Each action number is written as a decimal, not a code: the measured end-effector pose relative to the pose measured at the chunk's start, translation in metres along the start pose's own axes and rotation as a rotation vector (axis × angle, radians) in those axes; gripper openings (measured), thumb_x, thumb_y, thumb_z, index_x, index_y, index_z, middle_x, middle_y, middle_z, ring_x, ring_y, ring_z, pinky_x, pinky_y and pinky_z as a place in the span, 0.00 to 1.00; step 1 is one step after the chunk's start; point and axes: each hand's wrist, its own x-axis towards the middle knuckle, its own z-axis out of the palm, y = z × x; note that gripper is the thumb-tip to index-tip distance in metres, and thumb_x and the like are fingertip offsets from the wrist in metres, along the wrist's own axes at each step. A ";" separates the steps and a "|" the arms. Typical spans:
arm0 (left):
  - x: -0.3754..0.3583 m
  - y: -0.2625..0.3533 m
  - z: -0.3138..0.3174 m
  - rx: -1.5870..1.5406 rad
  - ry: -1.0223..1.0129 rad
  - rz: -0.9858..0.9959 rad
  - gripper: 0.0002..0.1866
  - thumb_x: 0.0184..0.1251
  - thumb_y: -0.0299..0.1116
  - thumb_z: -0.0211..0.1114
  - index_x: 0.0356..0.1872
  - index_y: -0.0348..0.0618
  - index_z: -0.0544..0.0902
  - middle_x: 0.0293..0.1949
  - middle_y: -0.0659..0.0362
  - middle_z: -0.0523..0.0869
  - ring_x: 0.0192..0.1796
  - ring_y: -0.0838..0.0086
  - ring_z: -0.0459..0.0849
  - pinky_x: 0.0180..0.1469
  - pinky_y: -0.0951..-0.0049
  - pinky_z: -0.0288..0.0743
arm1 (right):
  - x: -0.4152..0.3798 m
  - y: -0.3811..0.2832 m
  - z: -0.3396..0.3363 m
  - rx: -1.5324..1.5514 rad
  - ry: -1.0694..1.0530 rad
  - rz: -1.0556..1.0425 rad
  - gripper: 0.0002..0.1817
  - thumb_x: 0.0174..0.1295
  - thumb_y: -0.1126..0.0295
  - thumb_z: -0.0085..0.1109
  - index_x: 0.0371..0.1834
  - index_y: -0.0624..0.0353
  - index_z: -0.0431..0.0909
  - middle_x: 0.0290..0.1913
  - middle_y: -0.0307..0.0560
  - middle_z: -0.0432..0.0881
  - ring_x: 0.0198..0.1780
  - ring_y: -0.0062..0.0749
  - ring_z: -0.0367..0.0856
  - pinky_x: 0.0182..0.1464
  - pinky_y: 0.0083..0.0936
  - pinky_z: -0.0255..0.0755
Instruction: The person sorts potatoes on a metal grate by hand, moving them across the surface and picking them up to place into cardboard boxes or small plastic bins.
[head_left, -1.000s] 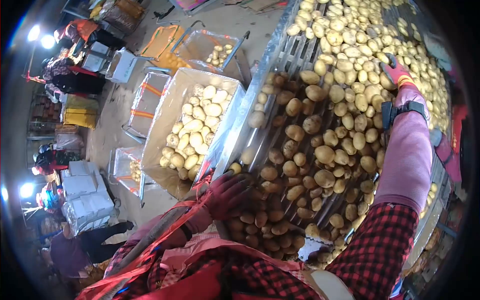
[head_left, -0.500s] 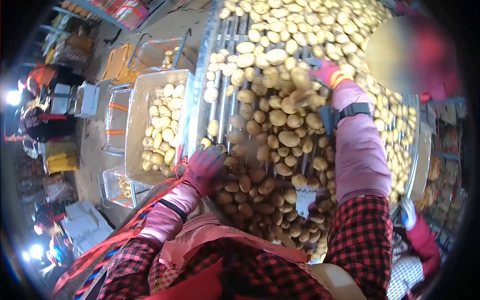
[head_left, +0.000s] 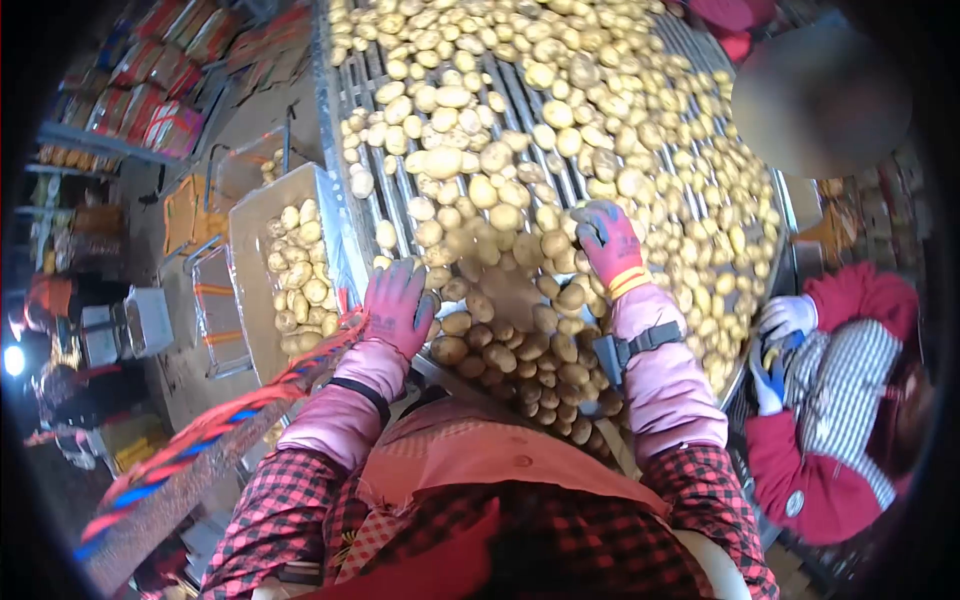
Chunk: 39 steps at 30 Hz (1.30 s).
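Note:
Many potatoes (head_left: 450,160) lie spread over a slatted metal roller table (head_left: 395,205), with a darker, shaded heap nearest my body. My left hand (head_left: 397,305), in a pink and grey glove, rests at the table's near left edge beside a few potatoes, its fingers stretched forward and holding nothing that shows. On the right of the heap, my right hand (head_left: 608,240), gloved the same way, reaches among the potatoes with its fingers bent. Whether a potato is under those fingers is hidden.
Left of the table stands a lined box of potatoes (head_left: 252,290). A red and blue rope (head_left: 215,430) runs along my left forearm. A co-worker in white gloves (head_left: 790,318) is at the right edge. Other people and boxes are at the far left.
My right hand has come back toward my body from farther up the table. The view has shifted, and the co-worker at the right shows more fully.

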 end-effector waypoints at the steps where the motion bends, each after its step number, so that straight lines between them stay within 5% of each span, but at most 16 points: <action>1: -0.003 0.000 0.002 0.002 0.019 0.006 0.31 0.60 0.41 0.64 0.65 0.41 0.73 0.67 0.46 0.71 0.70 0.48 0.65 0.73 0.46 0.52 | -0.023 -0.001 -0.001 -0.058 0.075 0.011 0.18 0.55 0.70 0.65 0.51 0.48 0.83 0.51 0.50 0.80 0.56 0.51 0.76 0.59 0.41 0.71; 4: -0.005 -0.003 0.006 0.012 0.046 0.043 0.31 0.60 0.41 0.63 0.65 0.41 0.73 0.66 0.45 0.71 0.70 0.47 0.65 0.73 0.46 0.52 | -0.081 -0.007 0.003 -0.127 0.109 0.100 0.20 0.56 0.69 0.65 0.55 0.49 0.80 0.56 0.53 0.78 0.58 0.53 0.76 0.61 0.42 0.71; 8: -0.009 -0.006 0.015 0.024 0.104 0.072 0.29 0.61 0.40 0.64 0.62 0.38 0.74 0.64 0.42 0.73 0.67 0.45 0.68 0.71 0.47 0.55 | -0.076 -0.008 -0.009 -0.218 -0.284 0.106 0.21 0.60 0.63 0.61 0.59 0.47 0.77 0.57 0.55 0.77 0.60 0.51 0.75 0.63 0.41 0.70; 10: -0.008 -0.014 0.019 -0.010 0.127 0.152 0.29 0.59 0.40 0.65 0.60 0.38 0.75 0.62 0.42 0.75 0.65 0.44 0.70 0.69 0.48 0.60 | -0.051 -0.047 -0.024 0.015 -0.042 0.136 0.20 0.65 0.61 0.59 0.59 0.55 0.77 0.52 0.55 0.80 0.55 0.47 0.80 0.60 0.37 0.72; 12: -0.005 -0.026 0.029 -0.124 0.225 0.263 0.26 0.57 0.41 0.67 0.54 0.37 0.78 0.58 0.43 0.78 0.61 0.45 0.74 0.64 0.49 0.66 | -0.014 -0.131 -0.047 0.163 0.418 -0.085 0.20 0.70 0.60 0.55 0.58 0.62 0.77 0.47 0.50 0.83 0.47 0.28 0.83 0.51 0.27 0.76; 14: -0.004 -0.032 0.036 -0.044 0.242 0.325 0.22 0.56 0.41 0.67 0.49 0.38 0.80 0.55 0.44 0.79 0.59 0.46 0.75 0.62 0.49 0.69 | 0.016 -0.231 -0.077 0.655 0.593 -0.156 0.21 0.70 0.61 0.54 0.58 0.67 0.76 0.47 0.47 0.83 0.47 0.24 0.82 0.52 0.27 0.76; 19: -0.011 -0.010 -0.011 -0.142 0.115 0.293 0.26 0.58 0.40 0.63 0.58 0.40 0.77 0.58 0.44 0.78 0.61 0.47 0.75 0.65 0.46 0.63 | 0.097 -0.333 0.041 0.480 0.370 -0.418 0.36 0.64 0.49 0.59 0.69 0.60 0.66 0.65 0.63 0.71 0.67 0.57 0.69 0.68 0.39 0.66; 20: -0.007 -0.006 -0.026 -0.140 0.023 0.274 0.26 0.58 0.40 0.63 0.59 0.41 0.77 0.59 0.44 0.77 0.61 0.47 0.74 0.66 0.46 0.63 | 0.078 -0.333 0.059 0.390 0.255 -0.261 0.37 0.62 0.49 0.60 0.69 0.61 0.66 0.67 0.67 0.67 0.67 0.61 0.68 0.69 0.44 0.63; 21: 0.001 0.000 -0.038 -0.146 -0.069 0.268 0.27 0.59 0.40 0.63 0.59 0.41 0.76 0.59 0.45 0.76 0.62 0.47 0.74 0.67 0.46 0.62 | 0.067 -0.313 0.083 0.382 0.235 -0.384 0.38 0.61 0.49 0.62 0.69 0.60 0.66 0.67 0.64 0.68 0.68 0.60 0.68 0.70 0.43 0.63; 25: 0.013 0.015 -0.053 -0.169 -0.441 0.209 0.30 0.59 0.41 0.64 0.63 0.42 0.74 0.63 0.46 0.74 0.66 0.49 0.71 0.69 0.45 0.58 | -0.041 -0.215 0.103 0.415 -0.183 -0.227 0.28 0.60 0.63 0.62 0.63 0.62 0.73 0.58 0.63 0.78 0.60 0.56 0.76 0.64 0.41 0.70; 27: -0.008 -0.007 -0.007 -0.087 -0.084 0.252 0.32 0.58 0.42 0.65 0.65 0.42 0.72 0.64 0.46 0.72 0.68 0.48 0.68 0.71 0.45 0.56 | -0.067 -0.158 0.095 0.164 -0.105 -0.149 0.26 0.61 0.64 0.61 0.62 0.62 0.74 0.56 0.62 0.79 0.58 0.53 0.78 0.62 0.41 0.72; 28: -0.017 -0.014 0.009 -0.042 0.094 0.260 0.33 0.58 0.43 0.66 0.66 0.42 0.72 0.65 0.46 0.71 0.69 0.48 0.66 0.72 0.45 0.55 | -0.067 -0.145 0.074 0.277 -0.040 0.067 0.27 0.61 0.62 0.62 0.62 0.60 0.74 0.58 0.59 0.78 0.59 0.53 0.77 0.62 0.39 0.72; 30: -0.016 -0.011 0.008 -0.006 0.032 0.229 0.35 0.58 0.43 0.66 0.67 0.42 0.70 0.67 0.46 0.69 0.71 0.47 0.64 0.73 0.45 0.53 | -0.046 -0.127 0.029 0.145 0.156 0.210 0.28 0.61 0.61 0.63 0.63 0.59 0.74 0.59 0.56 0.78 0.60 0.51 0.77 0.63 0.38 0.71; 32: -0.014 -0.005 0.003 0.020 -0.007 0.199 0.35 0.59 0.43 0.66 0.67 0.42 0.70 0.67 0.45 0.69 0.71 0.47 0.64 0.73 0.45 0.53 | -0.009 -0.109 0.025 -0.008 0.229 0.070 0.26 0.62 0.61 0.61 0.65 0.52 0.73 0.61 0.55 0.77 0.61 0.51 0.75 0.64 0.39 0.69; 36: -0.012 -0.002 -0.004 -0.020 -0.014 0.206 0.35 0.60 0.41 0.64 0.68 0.39 0.68 0.68 0.43 0.68 0.71 0.44 0.63 0.73 0.44 0.52 | 0.070 -0.085 0.077 -0.154 0.156 -0.199 0.28 0.61 0.57 0.61 0.67 0.46 0.72 0.60 0.51 0.77 0.63 0.47 0.74 0.64 0.43 0.70; 39: -0.010 -0.001 -0.007 -0.011 -0.050 0.187 0.36 0.60 0.43 0.66 0.68 0.40 0.69 0.68 0.44 0.69 0.72 0.46 0.62 0.74 0.46 0.52 | 0.109 -0.102 0.084 -0.573 -0.180 -0.038 0.26 0.61 0.56 0.61 0.64 0.44 0.75 0.61 0.48 0.77 0.63 0.44 0.75 0.61 0.45 0.71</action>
